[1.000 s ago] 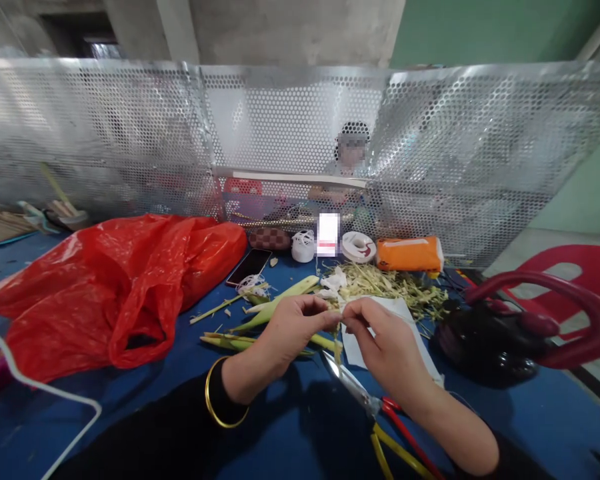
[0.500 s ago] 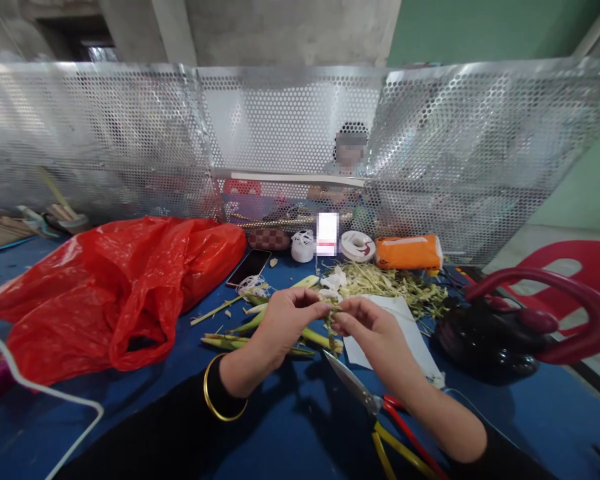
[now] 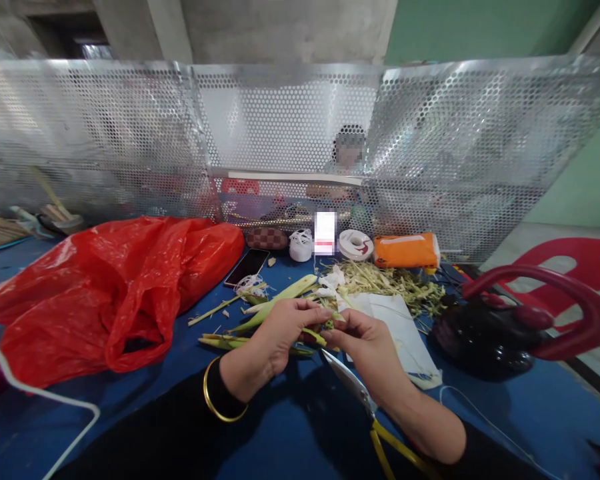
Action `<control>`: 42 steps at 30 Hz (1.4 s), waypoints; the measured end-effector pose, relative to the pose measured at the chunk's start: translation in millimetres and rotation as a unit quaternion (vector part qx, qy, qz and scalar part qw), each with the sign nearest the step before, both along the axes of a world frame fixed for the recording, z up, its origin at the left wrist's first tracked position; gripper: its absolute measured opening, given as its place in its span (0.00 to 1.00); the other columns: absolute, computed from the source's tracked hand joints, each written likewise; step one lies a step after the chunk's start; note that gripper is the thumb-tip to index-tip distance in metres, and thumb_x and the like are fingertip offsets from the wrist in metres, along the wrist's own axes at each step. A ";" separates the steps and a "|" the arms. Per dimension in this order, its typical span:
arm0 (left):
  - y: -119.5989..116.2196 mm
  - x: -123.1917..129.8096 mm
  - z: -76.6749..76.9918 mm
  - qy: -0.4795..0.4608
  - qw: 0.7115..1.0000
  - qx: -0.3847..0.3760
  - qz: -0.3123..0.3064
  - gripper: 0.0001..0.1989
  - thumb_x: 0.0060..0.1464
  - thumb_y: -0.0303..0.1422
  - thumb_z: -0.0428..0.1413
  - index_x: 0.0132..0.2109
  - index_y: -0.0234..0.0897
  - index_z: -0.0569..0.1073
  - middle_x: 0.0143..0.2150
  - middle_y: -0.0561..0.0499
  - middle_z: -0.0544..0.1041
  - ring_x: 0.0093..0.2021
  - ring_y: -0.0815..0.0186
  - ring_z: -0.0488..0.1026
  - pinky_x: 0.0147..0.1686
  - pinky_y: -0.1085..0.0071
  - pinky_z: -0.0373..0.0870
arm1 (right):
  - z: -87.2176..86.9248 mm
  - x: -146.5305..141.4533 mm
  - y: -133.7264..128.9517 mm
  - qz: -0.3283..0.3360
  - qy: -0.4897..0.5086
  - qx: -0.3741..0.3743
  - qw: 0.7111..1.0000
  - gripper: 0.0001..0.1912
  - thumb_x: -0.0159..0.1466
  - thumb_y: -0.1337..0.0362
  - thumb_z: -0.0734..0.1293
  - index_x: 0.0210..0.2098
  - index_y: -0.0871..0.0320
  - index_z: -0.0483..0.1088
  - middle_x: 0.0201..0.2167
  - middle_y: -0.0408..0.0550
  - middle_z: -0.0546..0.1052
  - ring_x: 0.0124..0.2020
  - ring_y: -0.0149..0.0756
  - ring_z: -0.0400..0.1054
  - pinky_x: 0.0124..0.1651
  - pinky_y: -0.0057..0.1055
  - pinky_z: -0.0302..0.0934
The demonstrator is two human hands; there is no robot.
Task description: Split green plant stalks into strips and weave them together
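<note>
Both hands meet in the middle above the blue table, pinching a small green strip of corn husk (image 3: 330, 325) between their fingertips. My left hand (image 3: 283, 333), with a gold bangle at its wrist, has thumb and fingers pressed together on the strip. Facing it, my right hand (image 3: 373, 339) is closed on the other side, and the fingers partly hide the strip. Long green corn husks (image 3: 293, 290) lie under and behind my left hand. Below my right hand are scissors (image 3: 347, 377) with a yellow handle, partly covered by the forearm.
A red plastic bag (image 3: 85, 287) covers the left. Behind are a phone (image 3: 247, 267), white string ball (image 3: 301, 247), tape roll (image 3: 347, 245) and orange pack (image 3: 407, 251). Shredded husks (image 3: 397, 283) lie beside white paper (image 3: 415, 357). A black kettle (image 3: 485, 340) stands right; a perforated metal screen (image 3: 290, 120) rises behind.
My right hand has shifted slightly left and down, its forearm now hiding the scissors' red handle. The strip between the fingertips has turned, showing more of its green. Both hands keep their pinch.
</note>
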State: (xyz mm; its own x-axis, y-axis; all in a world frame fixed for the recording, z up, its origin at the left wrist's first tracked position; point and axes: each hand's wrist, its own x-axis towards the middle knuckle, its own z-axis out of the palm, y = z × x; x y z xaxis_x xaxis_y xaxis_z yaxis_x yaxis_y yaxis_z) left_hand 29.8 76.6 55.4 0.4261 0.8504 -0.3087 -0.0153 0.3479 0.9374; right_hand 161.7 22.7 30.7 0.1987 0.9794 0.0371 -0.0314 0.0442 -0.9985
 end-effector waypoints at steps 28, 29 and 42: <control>-0.2 1.0 -1.9 -0.020 0.997 0.030 0.066 0.12 0.43 0.40 0.63 0.28 0.35 0.72 0.23 0.56 0.70 0.24 0.71 0.66 0.26 0.74 0.62 | 0.7 -0.3 3.3 0.007 -0.053 -0.014 0.998 0.11 0.50 0.57 0.71 0.24 0.59 0.71 0.18 0.42 0.72 0.23 0.34 0.66 0.28 0.29 0.60; -0.7 1.4 -2.5 -0.012 0.998 0.041 0.051 0.14 0.42 0.41 0.63 0.27 0.35 0.72 0.23 0.56 0.70 0.25 0.70 0.66 0.26 0.73 0.62 | 0.9 -0.1 3.0 0.007 -0.062 -0.011 0.998 0.11 0.51 0.57 0.71 0.23 0.59 0.71 0.18 0.41 0.72 0.22 0.33 0.66 0.28 0.28 0.59; 8.7 -1.5 -5.6 0.008 0.998 0.042 0.055 0.17 0.37 0.41 0.66 0.20 0.35 0.69 0.17 0.56 0.68 0.20 0.73 0.61 0.24 0.73 0.56 | -7.3 6.9 -0.4 0.056 -0.201 0.051 0.977 0.14 0.60 0.60 0.64 0.20 0.58 0.69 0.18 0.41 0.70 0.24 0.32 0.63 0.29 0.27 0.55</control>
